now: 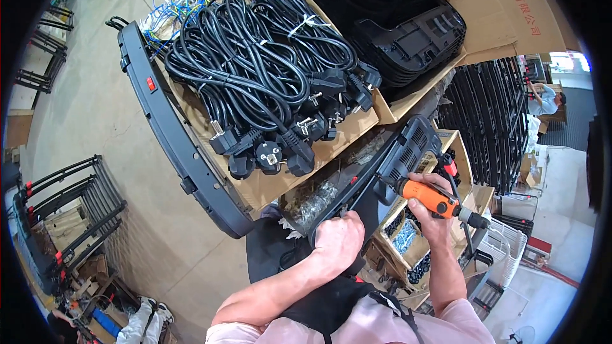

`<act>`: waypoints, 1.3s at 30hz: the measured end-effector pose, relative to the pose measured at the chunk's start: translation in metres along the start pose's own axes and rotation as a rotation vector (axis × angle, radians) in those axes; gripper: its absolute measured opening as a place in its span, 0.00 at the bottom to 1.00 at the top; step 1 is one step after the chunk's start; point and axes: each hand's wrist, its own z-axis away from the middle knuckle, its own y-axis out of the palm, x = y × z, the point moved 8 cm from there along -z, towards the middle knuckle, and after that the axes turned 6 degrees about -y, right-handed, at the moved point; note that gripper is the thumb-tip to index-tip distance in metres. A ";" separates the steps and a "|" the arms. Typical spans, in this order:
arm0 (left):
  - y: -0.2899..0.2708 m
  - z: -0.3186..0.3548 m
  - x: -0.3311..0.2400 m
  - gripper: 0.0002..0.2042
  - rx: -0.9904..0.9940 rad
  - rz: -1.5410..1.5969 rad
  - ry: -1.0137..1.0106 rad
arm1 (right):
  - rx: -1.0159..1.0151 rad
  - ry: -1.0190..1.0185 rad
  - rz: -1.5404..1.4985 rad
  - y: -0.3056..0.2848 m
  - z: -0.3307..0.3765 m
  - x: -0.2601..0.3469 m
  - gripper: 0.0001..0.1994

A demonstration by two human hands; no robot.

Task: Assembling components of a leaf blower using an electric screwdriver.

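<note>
— Two hands, one job? 
— Yes: the left hand [339, 237] clamps fist-tight on the near end of a long black vented panel [389, 167], while the right hand [431, 209] wraps shut around an orange electric screwdriver [435, 200] just beside it.
— Surroundings?
— A brown cardboard box [357, 129] of coiled black power cords [261, 64] lies beyond; a flattened carton with red print [510, 6] sits upper right.

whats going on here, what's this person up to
A person stands at a cluttered bench. Their right hand grips an orange power screwdriver, while the left hand presses down on a long black plastic panel. Behind it, a cardboard box holds bundled black power cords, and black moulded parts are stacked further back.
</note>
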 end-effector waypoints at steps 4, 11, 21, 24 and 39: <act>0.000 -0.003 0.002 0.03 0.034 -0.010 -0.013 | -0.017 -0.032 -0.005 0.002 -0.003 0.003 0.28; -0.001 -0.004 0.004 0.09 0.030 0.006 0.021 | -0.021 -0.013 0.059 0.003 -0.003 0.006 0.28; 0.009 -0.006 0.012 0.06 0.042 0.096 0.039 | 0.057 -0.017 0.196 0.017 -0.013 0.012 0.27; 0.011 -0.004 0.011 0.02 -0.006 0.023 0.034 | 0.061 -0.017 0.238 0.019 -0.015 0.019 0.25; 0.010 0.076 0.071 0.33 0.009 0.235 -0.159 | 0.139 0.011 0.197 0.028 -0.023 0.027 0.22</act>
